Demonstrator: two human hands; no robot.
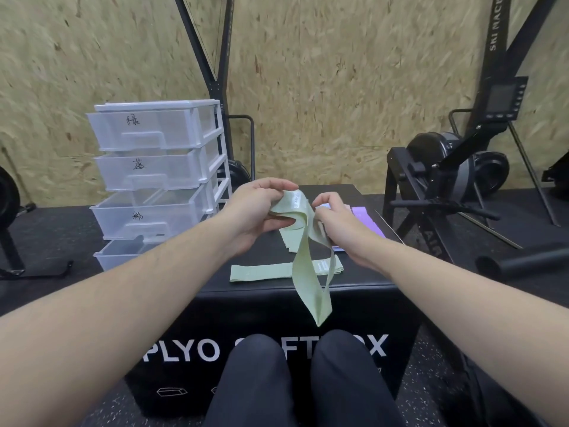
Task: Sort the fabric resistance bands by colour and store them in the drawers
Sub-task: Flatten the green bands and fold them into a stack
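Pale green fabric resistance band (pixel 303 266) hangs over black plyo box (pixel 264 306) front edge, bunched top held by left hand (pixel 258 211) and right hand (pixel 331 215), fingers curled on it. Looks light, limp, non-slip; pinch the doubled folds, not the dangling loop.

Left hand (pixel 261 208) and right hand (pixel 334 221) gripping 1 green band (pixel 303 272) above black box (pixel 363 291); another green band (pixel 261 272) flat there, drawers (pixel 160 167) left
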